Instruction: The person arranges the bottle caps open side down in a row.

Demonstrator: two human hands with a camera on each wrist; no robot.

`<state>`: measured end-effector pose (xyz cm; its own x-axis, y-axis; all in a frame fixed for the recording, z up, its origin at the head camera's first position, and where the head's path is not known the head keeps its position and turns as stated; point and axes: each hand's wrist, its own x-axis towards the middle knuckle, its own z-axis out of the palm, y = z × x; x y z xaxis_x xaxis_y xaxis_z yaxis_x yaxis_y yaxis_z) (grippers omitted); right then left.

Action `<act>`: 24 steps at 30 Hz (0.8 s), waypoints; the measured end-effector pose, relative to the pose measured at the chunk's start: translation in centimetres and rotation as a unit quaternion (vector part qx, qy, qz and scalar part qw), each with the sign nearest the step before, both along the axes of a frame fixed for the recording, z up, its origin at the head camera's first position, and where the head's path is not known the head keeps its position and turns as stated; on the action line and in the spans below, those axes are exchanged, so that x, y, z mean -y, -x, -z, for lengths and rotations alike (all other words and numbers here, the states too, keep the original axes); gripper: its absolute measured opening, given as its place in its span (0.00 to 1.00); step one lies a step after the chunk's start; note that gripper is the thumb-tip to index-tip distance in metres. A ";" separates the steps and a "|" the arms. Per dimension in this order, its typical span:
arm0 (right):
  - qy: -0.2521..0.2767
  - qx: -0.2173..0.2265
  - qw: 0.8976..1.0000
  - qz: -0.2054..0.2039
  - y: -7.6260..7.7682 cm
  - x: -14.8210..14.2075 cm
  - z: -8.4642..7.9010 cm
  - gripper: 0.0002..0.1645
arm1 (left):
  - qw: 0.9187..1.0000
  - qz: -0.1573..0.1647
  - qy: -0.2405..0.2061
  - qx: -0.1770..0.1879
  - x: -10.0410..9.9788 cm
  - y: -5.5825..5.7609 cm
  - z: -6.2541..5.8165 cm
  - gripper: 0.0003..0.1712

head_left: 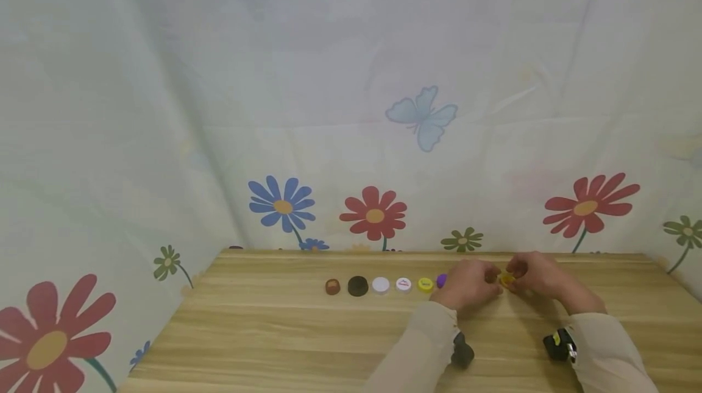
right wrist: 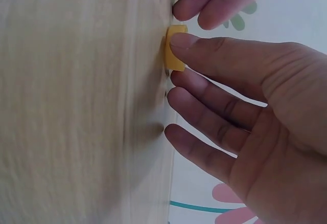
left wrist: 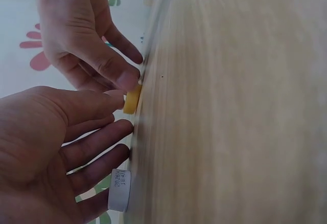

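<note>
A small yellow cap [head_left: 507,279] lies flat on the wooden table [head_left: 274,332], between my two hands. My right hand [head_left: 534,274] lays its thumb on the yellow cap [right wrist: 174,55], and its other fingers [right wrist: 204,98] stretch out to the tabletop beside it. My left hand [head_left: 468,286] comes from the other side, its thumb tip against the cap's rim [left wrist: 133,99] and its fingers [left wrist: 97,139] extended toward the table. Neither hand wraps round the cap. A white cap [left wrist: 120,189] sits by my left hand's lower fingers.
A row of caps runs left of my hands: brown [head_left: 332,286], black [head_left: 358,286], white [head_left: 381,285], white with red print [head_left: 403,284], yellow [head_left: 425,284], purple [head_left: 441,280]. A flowered cloth backdrop [head_left: 351,137] closes off the back and sides.
</note>
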<state>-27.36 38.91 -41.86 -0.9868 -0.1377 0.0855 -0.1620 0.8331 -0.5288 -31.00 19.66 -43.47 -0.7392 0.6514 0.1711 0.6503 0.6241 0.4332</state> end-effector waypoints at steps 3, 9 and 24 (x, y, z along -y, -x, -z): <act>-0.002 -0.009 1.000 -0.004 0.0 0.0 0.1 0.14 | 1.000 0.004 0.007 -0.006 -0.1 0.0 0.1 0.19; -0.004 -0.026 1.000 -0.011 0.1 -0.2 0.2 0.11 | 1.000 0.009 0.014 -0.015 -0.3 -0.1 -0.1 0.20; 0.010 -0.028 1.000 -0.005 -0.3 0.4 -0.9 0.09 | 0.998 -0.016 -0.061 0.006 0.1 -0.1 -0.2 0.20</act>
